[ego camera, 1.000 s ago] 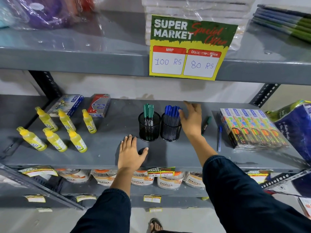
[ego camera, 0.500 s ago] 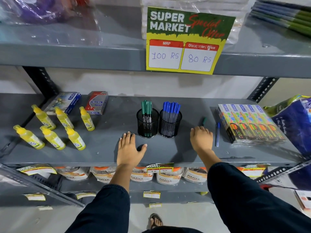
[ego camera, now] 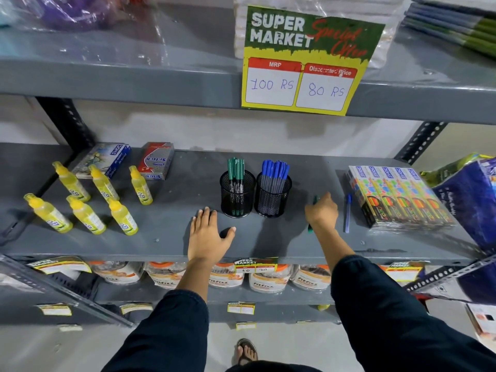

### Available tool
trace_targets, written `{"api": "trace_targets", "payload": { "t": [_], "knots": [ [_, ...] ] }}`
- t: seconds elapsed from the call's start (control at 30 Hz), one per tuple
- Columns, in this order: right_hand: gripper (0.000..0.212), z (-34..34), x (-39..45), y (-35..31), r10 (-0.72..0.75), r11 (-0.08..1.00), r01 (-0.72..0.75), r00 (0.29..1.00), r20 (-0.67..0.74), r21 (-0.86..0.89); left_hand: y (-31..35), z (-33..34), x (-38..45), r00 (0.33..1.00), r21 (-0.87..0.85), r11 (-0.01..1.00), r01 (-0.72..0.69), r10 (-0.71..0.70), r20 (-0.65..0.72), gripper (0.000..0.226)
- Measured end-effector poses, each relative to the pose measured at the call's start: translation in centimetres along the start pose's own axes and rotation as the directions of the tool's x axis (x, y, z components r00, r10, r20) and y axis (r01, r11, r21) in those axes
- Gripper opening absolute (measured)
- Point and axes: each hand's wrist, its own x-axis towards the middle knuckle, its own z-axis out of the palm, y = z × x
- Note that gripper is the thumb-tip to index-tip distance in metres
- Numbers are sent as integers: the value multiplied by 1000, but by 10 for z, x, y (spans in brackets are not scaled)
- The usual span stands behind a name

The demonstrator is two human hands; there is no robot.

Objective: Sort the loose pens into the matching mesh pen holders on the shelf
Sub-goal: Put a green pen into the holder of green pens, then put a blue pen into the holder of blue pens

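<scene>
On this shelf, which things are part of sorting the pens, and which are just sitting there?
Part of the job:
green pen under the right hand
blue pen
holder of green pens
holder of blue pens

Just sitting there:
yellow bottles
colourful boxes
red box
price sign

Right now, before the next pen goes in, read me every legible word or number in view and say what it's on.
"SUPER MARKET", "Special Offer", "MRP 100 RS", "Discounted Price 80 RS": offer sign on the upper shelf edge.
"DOMS", upside down: blue box and colour-pencil packs.
"fitfizz": jars below.
"SUPER MARKET": small price tag; its numbers are unclear.
Red box, yellow bottles: too blurred.
</scene>
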Motion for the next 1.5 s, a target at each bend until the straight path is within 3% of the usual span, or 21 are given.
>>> {"api": "trace_targets", "payload": {
  "t": [0.07, 0.13, 0.27, 0.33, 0.47, 0.67, 0.73, 0.83, 0.9, 0.97, 1.07, 1.17, 1.27, 1.5],
  "knots": [
    [50, -12, 1, -23, -17, 990, 31, 994, -104, 139, 0, 0, 0, 1000, -8, 1000, -2, 2, 1, 75],
    [55, -24, -1, -52, -107, 953, 168, 965, -241, 251, 1, 0, -1, 1000, -12, 1000, 1, -1, 3, 74],
    [68, -32, -15, -107, -364, 741, 492, 867, -341, 458, 2, -2, 0, 1000, -27, 1000, 5, -5, 5, 74],
    [66, -23, -25, -124, -481, 682, 568, 823, -302, 461, 1, -4, -1, 1000, -63, 998, -3, 2, -5, 74],
    [67, 10, -36, -133, -660, 705, 666, 742, -118, 243, 1, -6, -3, 1000, -91, 996, -14, 12, -17, 73],
    [63, 41, -36, -117, -692, 715, 699, 708, 138, 2, 1, -4, -3, 1000, -95, 995, -14, 12, -19, 73],
    [58, 40, -35, -114, -697, 708, 706, 702, 144, -17, 1, -4, -2, 1000, -89, 996, -6, 6, -11, 73],
    [45, 26, -30, -109, -688, 719, 694, 718, -103, 36, 2, -3, -1, 1000, -51, 999, 0, 0, -5, 73],
    [41, 12, -20, -96, -605, 761, 646, 741, -290, 64, 2, -2, -1, 1000, -29, 1000, 0, -1, -8, 73],
    [41, 0, -7, -71, -479, 849, 528, 795, -373, 35, 2, -2, -1, 1000, -31, 1000, 0, -1, -10, 73],
    [48, -6, 11, -21, -220, 971, 191, 949, -224, -147, 2, -2, -2, 1000, -32, 999, -9, 9, -15, 73],
    [57, -6, 15, 25, 9, 939, -9, 1000, 0, -343, 3, -1, -2, 1000, -18, 1000, -5, 5, -16, 74],
    [58, -5, 13, 50, 27, 922, -4, 998, 54, -388, 3, -2, -2, 1000, -6, 1000, -6, 6, -13, 74],
    [33, -2, -3, 45, -186, 915, 136, 978, -99, -380, 4, -5, -3, 1000, -8, 1000, -10, 10, -3, 73]
  ]
}}
